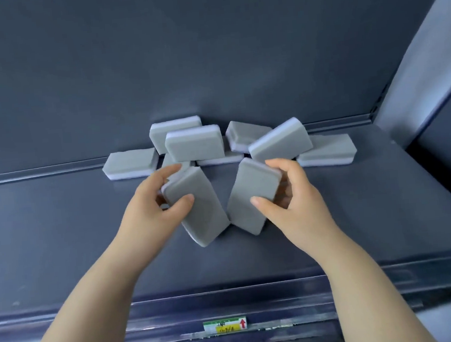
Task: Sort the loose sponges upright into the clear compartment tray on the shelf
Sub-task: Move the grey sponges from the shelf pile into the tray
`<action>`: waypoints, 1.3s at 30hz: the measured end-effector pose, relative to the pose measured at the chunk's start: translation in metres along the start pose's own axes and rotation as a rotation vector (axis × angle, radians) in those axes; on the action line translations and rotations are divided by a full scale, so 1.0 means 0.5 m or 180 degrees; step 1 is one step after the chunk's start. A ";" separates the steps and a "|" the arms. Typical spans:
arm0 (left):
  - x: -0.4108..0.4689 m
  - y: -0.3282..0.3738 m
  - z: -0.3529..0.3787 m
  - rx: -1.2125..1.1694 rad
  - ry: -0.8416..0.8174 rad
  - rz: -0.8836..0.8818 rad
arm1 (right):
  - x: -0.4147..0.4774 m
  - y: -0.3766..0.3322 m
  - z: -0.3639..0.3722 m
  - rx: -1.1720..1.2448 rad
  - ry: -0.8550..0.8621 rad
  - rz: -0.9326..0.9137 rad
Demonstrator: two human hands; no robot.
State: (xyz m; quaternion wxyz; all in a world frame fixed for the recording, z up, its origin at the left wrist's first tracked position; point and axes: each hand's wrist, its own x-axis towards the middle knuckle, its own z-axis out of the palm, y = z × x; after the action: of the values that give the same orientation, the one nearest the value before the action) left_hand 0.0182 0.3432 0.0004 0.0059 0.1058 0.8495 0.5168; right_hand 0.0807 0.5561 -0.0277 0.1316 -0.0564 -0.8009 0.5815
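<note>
Two bare forearms rise from the lower corners of the frame, crossing the front rail of the shelf [61,239] with its small label [225,325] at bottom centre. At mid-frame the left grip [151,204] holds the left sponge [201,216] and the right grip [294,194] holds the right sponge [251,196]. Both are pinched the same way, with the thumb flat on the grey scouring face and the fingers curled over the upper edge. That hold keeps the broad face toward the camera and leaves the lower end free, which I judge suits standing each sponge on edge. The two lean toward each other in a V, their lower corners almost touching just below centre. Whether those corners rest on the shelf or hang just above it I cannot tell. Above centre, the pile [194,143] of loose sponges sits against the back wall [208,49]. Some lie flat at its left and right ends, and others are propped or tilted on their neighbours with their pale foam layers showing. Jumbled like this, they likely have to be taken one or two at a time. The tray is nowhere in the frame, so no sponge can be seen sorted. The task looks near its start, and this pair would probably have to be carried beyond what the frame shows.
</note>
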 end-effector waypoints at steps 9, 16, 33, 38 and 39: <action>-0.045 -0.023 -0.092 -0.1810 0.0888 -0.0022 | -0.018 -0.056 0.085 0.0041 0.0109 -0.0009; -0.197 -0.133 -0.299 -0.0816 0.0536 -0.0171 | -0.098 -0.180 0.301 0.0170 0.0048 -0.0342; -0.505 -0.357 -0.887 0.1729 0.0875 -0.0259 | -0.343 -0.483 0.917 -0.0313 -0.0992 -0.1585; -0.465 -0.400 -0.988 0.1387 0.1151 -0.0231 | -0.296 -0.521 1.017 -0.0304 -0.0911 -0.1627; -0.452 -0.410 -1.010 0.1292 0.1190 -0.0229 | -0.281 -0.530 1.035 -0.0281 -0.0900 -0.1595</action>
State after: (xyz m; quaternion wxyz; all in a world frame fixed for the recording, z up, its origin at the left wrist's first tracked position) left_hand 0.1433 -0.2325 0.0327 -0.1539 -0.0226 0.9252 0.3461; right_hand 0.0891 -0.0365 0.0528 0.1557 0.2191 -0.8248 0.4975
